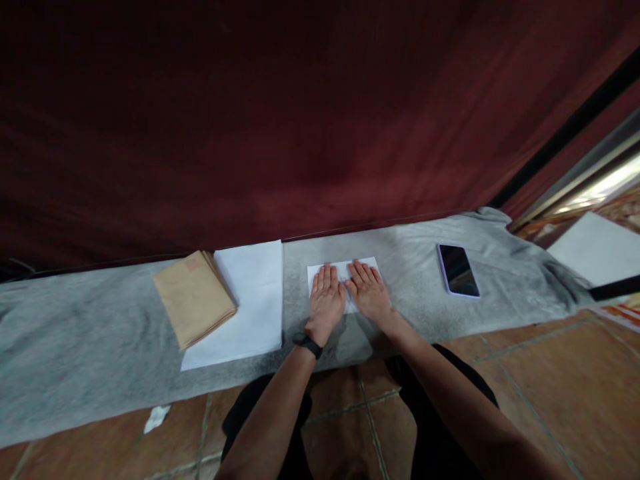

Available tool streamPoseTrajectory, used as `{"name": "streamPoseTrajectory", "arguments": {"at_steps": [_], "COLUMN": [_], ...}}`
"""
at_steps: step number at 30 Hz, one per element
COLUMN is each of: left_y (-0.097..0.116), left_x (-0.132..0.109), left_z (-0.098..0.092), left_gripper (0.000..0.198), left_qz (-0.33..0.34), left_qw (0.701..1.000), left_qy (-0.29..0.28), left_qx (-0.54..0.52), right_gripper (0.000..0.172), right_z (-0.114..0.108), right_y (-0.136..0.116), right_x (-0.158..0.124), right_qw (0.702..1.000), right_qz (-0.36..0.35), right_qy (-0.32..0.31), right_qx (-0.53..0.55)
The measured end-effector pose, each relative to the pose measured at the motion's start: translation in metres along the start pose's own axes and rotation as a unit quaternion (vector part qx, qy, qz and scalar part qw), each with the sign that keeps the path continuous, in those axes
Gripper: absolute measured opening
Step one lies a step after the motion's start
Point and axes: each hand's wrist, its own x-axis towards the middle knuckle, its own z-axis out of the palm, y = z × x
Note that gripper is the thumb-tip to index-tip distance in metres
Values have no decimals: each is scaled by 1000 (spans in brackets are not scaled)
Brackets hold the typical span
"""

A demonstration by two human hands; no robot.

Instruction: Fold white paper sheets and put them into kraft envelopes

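A small white sheet of paper (349, 305), seemingly folded, lies on the grey cloth under both my hands. My left hand (327, 300), with a dark band at its wrist, rests flat on the paper's left half, fingers stretched out. On the right half my right hand (369, 292) is also laid flat, fingers pointing away from me. The two thumbs come close together near the middle. Much of the paper is hidden by the hands. Left of them, a stack of brown envelopes (195, 297) sits partly on top of larger white paper sheets (257, 300).
The grey cloth (100, 340) covers a long low surface in front of a dark red curtain (300, 133). A phone (459, 270) in a light purple case lies to the right. A crumpled white tissue (157, 418) is on the tiled floor (565, 380).
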Motion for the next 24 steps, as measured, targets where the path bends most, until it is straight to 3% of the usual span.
{"name": "streamPoseTrajectory", "arguments": {"at_steps": [8,24], "left_y": [-6,4], "left_x": [0,2], "left_z": [1,-5], "left_gripper": [58,61], "left_qz": [-39,-60], "left_qw": [999,997], "left_qy": [-1,-25], "left_qx": [11,33], "right_gripper": [57,61], "right_z": [1,-13], "right_y": [14,42], "right_x": [-4,-17], "right_qw": [999,996], "right_qz": [25,71], "right_qy": [20,24], "right_qx": [-13,-41]}}
